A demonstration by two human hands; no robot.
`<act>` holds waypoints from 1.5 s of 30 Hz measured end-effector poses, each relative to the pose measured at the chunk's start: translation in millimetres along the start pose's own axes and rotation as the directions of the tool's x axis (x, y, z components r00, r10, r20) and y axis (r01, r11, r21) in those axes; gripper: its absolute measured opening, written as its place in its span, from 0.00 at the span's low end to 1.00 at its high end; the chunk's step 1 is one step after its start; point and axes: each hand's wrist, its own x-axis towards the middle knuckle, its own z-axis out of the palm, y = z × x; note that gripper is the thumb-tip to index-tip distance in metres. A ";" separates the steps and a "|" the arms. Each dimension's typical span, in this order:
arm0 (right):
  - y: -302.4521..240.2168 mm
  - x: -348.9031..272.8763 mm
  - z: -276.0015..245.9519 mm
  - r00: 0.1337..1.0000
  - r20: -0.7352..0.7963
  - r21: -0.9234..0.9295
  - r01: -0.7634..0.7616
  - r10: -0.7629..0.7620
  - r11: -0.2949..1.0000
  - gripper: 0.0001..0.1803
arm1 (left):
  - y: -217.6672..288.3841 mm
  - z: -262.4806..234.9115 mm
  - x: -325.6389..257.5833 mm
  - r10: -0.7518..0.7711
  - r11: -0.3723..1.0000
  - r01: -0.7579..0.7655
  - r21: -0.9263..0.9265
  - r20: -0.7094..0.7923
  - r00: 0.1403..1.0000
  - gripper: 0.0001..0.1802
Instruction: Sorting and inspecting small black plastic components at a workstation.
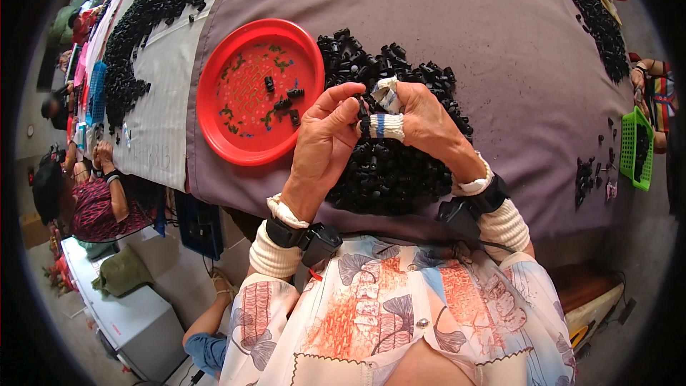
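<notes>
Over the table, both my hands meet in front of my chest. Between the thumb and fingertips of my left hand (323, 136) is a small black plastic part (363, 109), partly covered by the fingers. My right hand (430, 120) is curled closed against it, with white and blue cloth wraps on its thumb and a finger; what lies inside its grip is hidden. Beneath both hands spreads a big pile of black plastic parts (393, 182). To the left sits a round red plastic tray (214, 125) with a flower pattern and several black parts in it.
A purple-grey cloth (514, 43) covers the table. More black parts (153, 14) lie heaped at the far left, others (600, 28) at the far right. A green basket (637, 150) stands at the right edge by another person. Further people sit on the left, near a white cabinet (128, 322).
</notes>
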 end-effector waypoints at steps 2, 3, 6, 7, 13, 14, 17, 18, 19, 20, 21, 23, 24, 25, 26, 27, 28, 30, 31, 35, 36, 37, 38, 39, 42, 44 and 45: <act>1.2 0.4 0.7 1.000 -0.011 0.003 0.002 -0.002 1.000 0.15 | 0.7 1.8 -0.6 -0.006 1.000 0.007 0.020 -0.051 0.999 0.12; 1.5 0.4 1.0 1.000 -0.020 0.006 0.004 -0.004 1.000 0.15 | 1.2 2.2 -0.9 -0.005 1.000 0.006 0.020 -0.050 0.999 0.12; -0.3 -0.6 0.9 1.000 -0.017 -0.010 0.002 -0.002 1.000 0.15 | 2.6 1.6 -1.7 -0.029 0.999 0.030 0.018 -0.037 0.999 0.12; -0.2 -0.9 1.2 1.000 -0.017 -0.014 0.004 -0.004 1.000 0.15 | 2.2 -0.1 -1.6 -0.019 0.999 0.020 0.047 -0.017 1.000 0.12; -6.2 -2.6 1.0 0.999 -0.036 -0.037 0.000 -0.001 0.999 0.16 | 5.2 -0.7 -4.2 -0.032 0.997 0.035 0.075 -0.039 0.999 0.13; -6.8 -2.3 1.1 1.000 -0.025 -0.044 0.000 -0.001 0.999 0.16 | 5.2 -1.4 -5.2 -0.041 0.998 0.043 0.051 -0.048 0.998 0.13; -9.4 -3.3 2.0 1.000 -0.001 -0.056 -0.013 0.013 0.998 0.16 | 4.3 -3.2 -7.2 -0.040 0.998 0.040 -0.041 0.009 0.999 0.13; -10.0 -3.1 2.9 0.999 0.015 -0.057 -0.027 0.028 0.998 0.16 | 4.3 -4.6 -7.8 -0.037 0.998 0.038 -0.041 0.011 0.999 0.13; -11.3 -3.4 3.7 1.000 0.015 -0.059 -0.024 0.025 0.998 0.16 | 4.2 -6.0 -8.3 -0.048 0.997 0.049 -0.056 0.017 0.999 0.13; -12.9 -4.0 4.5 0.999 0.029 -0.057 -0.030 0.031 0.998 0.16 | 4.6 -6.9 -8.8 -0.060 0.996 0.061 -0.071 0.022 0.998 0.13; -14.2 -4.5 5.3 0.998 0.043 -0.054 -0.036 0.038 0.998 0.17 | 5.3 -7.1 -9.4 -0.057 0.996 0.059 -0.072 0.024 0.998 0.13; -14.2 -3.9 7.2 0.999 0.044 -0.067 -0.028 0.031 0.997 0.17 | 6.7 -7.6 -10.7 -0.063 0.993 0.069 -0.100 0.061 0.996 0.13; -14.2 -3.7 8.0 0.999 0.044 -0.078 -0.021 0.025 0.997 0.17 | 7.0 -7.9 -11.4 -0.060 0.993 0.067 -0.100 0.063 0.996 0.13; -14.6 -4.1 8.7 0.999 0.044 -0.080 -0.019 0.023 0.997 0.17 | 7.1 -8.4 -12.3 -0.062 0.993 0.069 -0.100 0.070 0.996 0.13; -14.8 -4.8 9.3 0.998 0.051 -0.090 -0.025 0.030 0.996 0.18 | 7.4 -9.0 -13.1 -0.064 0.992 0.071 -0.100 0.077 0.995 0.13; -15.0 -5.3 9.3 0.998 0.055 -0.098 -0.032 0.038 0.995 0.18 | 7.7 -9.5 -13.3 -0.062 0.993 0.070 -0.100 0.078 0.995 0.13; -15.1 -5.3 9.0 0.998 0.055 -0.099 -0.031 0.036 0.995 0.18 | 8.1 -10.1 -13.2 -0.043 0.995 0.049 -0.083 0.064 0.997 0.13; -14.8 -5.2 8.3 0.998 0.058 -0.124 -0.016 0.023 0.992 0.18 | 11.0 -12.1 -12.8 -0.025 0.998 0.028 -0.064 0.049 0.998 0.13; -14.0 -6.0 7.5 0.998 0.058 -0.122 -0.015 0.022 0.992 0.18 | 15.0 -14.4 -11.6 0.018 0.999 -0.016 -0.045 0.050 0.999 0.13; -11.6 -11.6 -2.2 0.999 -0.005 -0.099 -0.053 0.052 0.994 0.16 | 34.3 -27.3 -6.9 0.111 0.994 -0.111 0.006 0.016 0.994 0.14; -12.3 -13.3 -5.1 0.994 -0.040 -0.064 -0.109 0.106 0.992 0.14 | 39.7 -32.7 -6.7 0.140 0.990 -0.140 0.022 0.002 0.990 0.14; -12.7 -14.5 -7.0 0.990 -0.047 0.002 -0.130 0.130 0.991 0.13 | 44.7 -36.6 -8.3 0.151 0.988 -0.151 0.006 -0.007 0.988 0.14; -9.3 -16.4 -9.0 0.991 -0.047 0.005 -0.128 0.128 0.992 0.13 | 46.2 -38.4 -9.9 0.151 0.989 -0.151 0.009 -0.006 0.989 0.14; -5.1 -17.7 -11.1 0.989 -0.057 0.036 -0.134 0.135 0.990 0.12 | 47.8 -37.3 -11.9 0.139 0.990 -0.139 0.009 -0.056 0.989 0.14; -4.7 -18.7 -11.2 0.988 -0.055 0.055 -0.139 0.142 0.989 0.11 | 43.7 -33.7 -12.8 0.112 0.993 -0.114 -0.021 -0.049 0.992 0.13; -5.7 -19.6 -6.9 0.992 -0.042 0.039 -0.118 0.119 0.992 0.12 | 40.5 -33.3 -12.1 0.097 0.994 -0.097 -0.052 0.008 0.995 0.13; -4.9 -18.8 -5.6 0.992 -0.018 0.021 -0.124 0.124 0.992 0.16 | 39.2 -33.8 -12.1 0.090 0.994 -0.089 -0.062 0.015 0.996 0.12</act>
